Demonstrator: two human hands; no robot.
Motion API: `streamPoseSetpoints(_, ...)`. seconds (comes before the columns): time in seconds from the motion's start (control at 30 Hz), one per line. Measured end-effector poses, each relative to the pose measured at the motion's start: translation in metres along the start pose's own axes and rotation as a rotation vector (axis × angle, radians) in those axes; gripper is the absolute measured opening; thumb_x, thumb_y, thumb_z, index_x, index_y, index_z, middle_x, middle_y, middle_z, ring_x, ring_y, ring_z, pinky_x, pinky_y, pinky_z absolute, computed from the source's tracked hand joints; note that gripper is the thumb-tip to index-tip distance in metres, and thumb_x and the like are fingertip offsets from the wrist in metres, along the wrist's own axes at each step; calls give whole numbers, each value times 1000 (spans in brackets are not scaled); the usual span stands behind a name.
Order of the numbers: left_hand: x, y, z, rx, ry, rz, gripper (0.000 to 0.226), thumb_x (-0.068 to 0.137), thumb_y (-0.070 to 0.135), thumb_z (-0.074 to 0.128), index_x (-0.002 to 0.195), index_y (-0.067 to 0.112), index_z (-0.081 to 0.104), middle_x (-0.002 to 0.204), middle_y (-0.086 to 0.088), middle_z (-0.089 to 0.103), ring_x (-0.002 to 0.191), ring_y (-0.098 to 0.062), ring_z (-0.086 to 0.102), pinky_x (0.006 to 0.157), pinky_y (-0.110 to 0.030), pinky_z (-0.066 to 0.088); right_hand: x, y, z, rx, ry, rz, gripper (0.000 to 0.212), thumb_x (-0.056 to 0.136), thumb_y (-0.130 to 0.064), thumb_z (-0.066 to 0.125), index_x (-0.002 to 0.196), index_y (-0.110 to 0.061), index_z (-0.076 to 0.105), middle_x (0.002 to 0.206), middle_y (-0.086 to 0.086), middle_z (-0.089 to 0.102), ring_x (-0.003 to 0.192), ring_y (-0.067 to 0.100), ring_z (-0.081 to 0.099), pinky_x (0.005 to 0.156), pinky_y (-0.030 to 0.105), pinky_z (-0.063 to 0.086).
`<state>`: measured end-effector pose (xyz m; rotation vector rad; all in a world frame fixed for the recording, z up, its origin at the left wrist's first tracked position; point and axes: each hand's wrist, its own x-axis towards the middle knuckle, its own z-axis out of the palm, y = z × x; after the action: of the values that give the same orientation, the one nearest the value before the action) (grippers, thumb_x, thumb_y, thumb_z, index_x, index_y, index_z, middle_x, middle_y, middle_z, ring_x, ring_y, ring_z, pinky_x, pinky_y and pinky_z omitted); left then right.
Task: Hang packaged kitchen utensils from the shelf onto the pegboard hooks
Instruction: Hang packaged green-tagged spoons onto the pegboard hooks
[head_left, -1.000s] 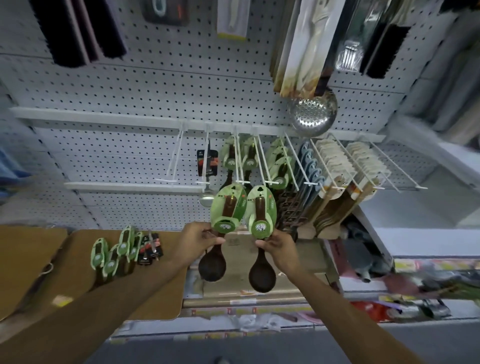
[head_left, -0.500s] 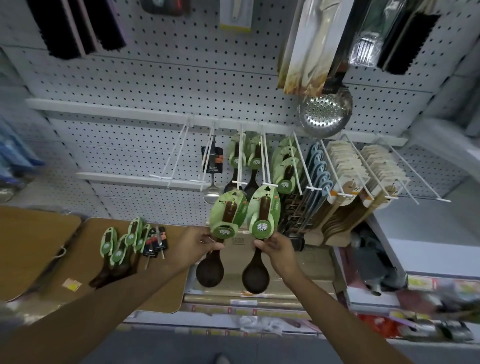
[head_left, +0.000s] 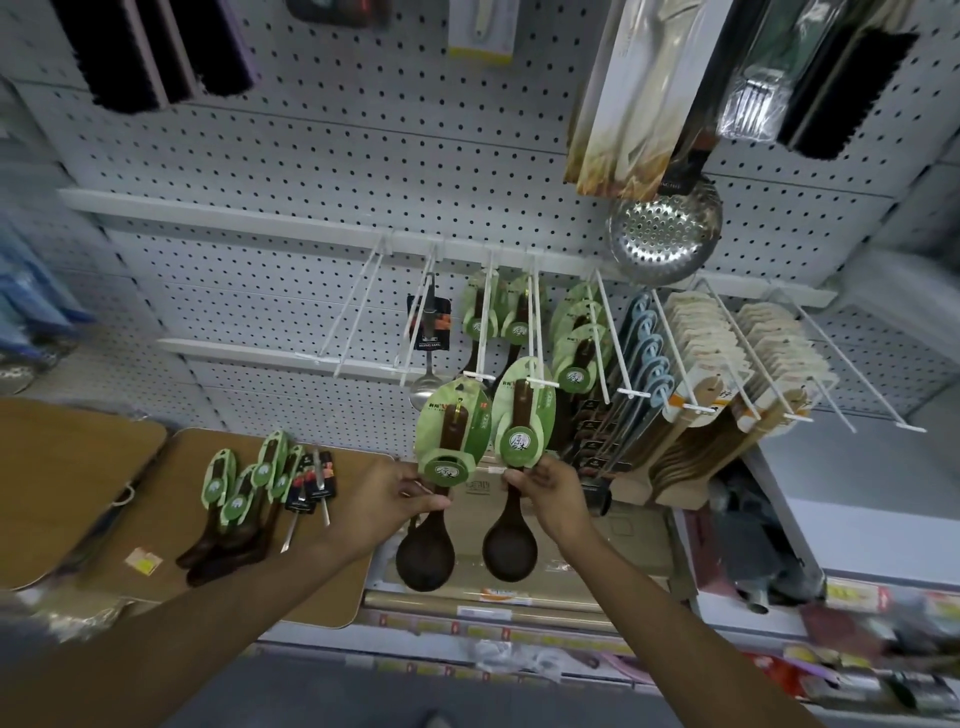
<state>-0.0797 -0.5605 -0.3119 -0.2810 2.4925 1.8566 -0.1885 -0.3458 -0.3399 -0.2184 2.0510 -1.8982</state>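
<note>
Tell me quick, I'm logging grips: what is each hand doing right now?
Left hand: closed, holding the left packaged wooden spoon.
Right hand: closed, holding the right packaged wooden spoon.

Bright even light; wide-angle bending, with blur at the frame edges.

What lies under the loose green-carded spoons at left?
The spoons rest on a wooden board atop the shelf; the board's surface beneath them is covered.

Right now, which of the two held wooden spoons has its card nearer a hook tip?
The right hand spoon: its card top meets the hook tip. The left hand spoon sits lower, just below its hook.
</note>
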Motion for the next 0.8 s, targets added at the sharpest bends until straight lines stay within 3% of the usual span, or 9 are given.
streamPoseSetpoints(0.13, -5, 3, 3, -22, 2, -7, 14, 78, 11, 82, 91, 15, 80, 91, 0, 79, 90, -25, 74, 92, -51, 56, 20, -9, 1, 4, 29, 16, 22, 83, 6, 69, 106, 5, 68, 89, 8, 73, 81, 12, 69, 79, 28, 57)
streamPoseSetpoints(0.23, -9, 2, 3, -50, 9, -11, 13, 79, 8, 81, 89, 16, 81, 92, -1, 79, 92, -27, 73, 93, -50, 56, 35, -19, 3, -13, 41, 29, 12, 84, 4, 70, 95, 1, 71, 76, 6, 71, 70, 18, 67, 76, 36, 58)
streamPoseSetpoints(0.37, -13, -1, 4, -45, 11, -34, 15, 81, 9, 80, 85, 24, 80, 90, -1, 79, 90, -24, 74, 92, -50, 56, 59, -31, 3, 19, 37, 73, 15, 88, 6, 65, 102, 7, 66, 72, 14, 64, 58, 12, 64, 62, 26, 56)
streamPoseSetpoints(0.43, -14, -2, 5, -18, 16, -51, 14, 80, 11, 81, 83, 25, 80, 89, 0, 79, 89, -23, 74, 89, -49, 57, 72, -36, 5, 38, 41, 110, 13, 89, 7, 63, 101, 6, 66, 69, 11, 64, 54, 10, 64, 60, 26, 56)
streamPoseSetpoints(0.53, -15, -1, 4, -18, 32, -72, 9, 80, 9, 81, 87, 16, 81, 89, 1, 79, 90, -22, 73, 89, -47, 57, 89, -38, 7, 57, 76, 161, 13, 88, 8, 63, 80, -3, 65, 54, -1, 66, 49, 8, 62, 65, 33, 54)
streamPoseSetpoints(0.63, -15, 0, 4, -20, 29, -70, 10, 80, 9, 80, 85, 18, 81, 90, 2, 79, 92, -23, 73, 90, -43, 57, 99, -36, 7, 61, 115, 174, 4, 86, 5, 68, 83, 2, 66, 53, -3, 68, 52, 10, 64, 76, 40, 54)
streamPoseSetpoints(0.7, -16, 0, 4, -20, 31, -80, 12, 80, 10, 81, 86, 20, 81, 90, 3, 79, 92, -23, 73, 90, -43, 58, 104, -31, 8, 92, 154, 204, 7, 85, 5, 70, 91, 5, 67, 57, -3, 69, 54, 8, 66, 73, 37, 54)
streamPoseSetpoints(0.77, -16, -3, 5, -10, 32, -95, 11, 80, 11, 81, 88, 19, 81, 90, 4, 79, 92, -21, 73, 89, -44, 58, 106, -28, 9, 53, 227, 226, 14, 83, 2, 73, 95, 5, 66, 75, 5, 71, 71, 14, 67, 82, 36, 53)
streamPoseSetpoints(0.8, -17, -4, 6, -5, 31, -99, 11, 80, 12, 81, 89, 19, 81, 89, 3, 79, 91, -20, 74, 89, -45, 57, 108, -26, 8, 33, 255, 245, 26, 82, 2, 74, 106, 8, 64, 92, 12, 71, 87, 21, 67, 92, 39, 51)
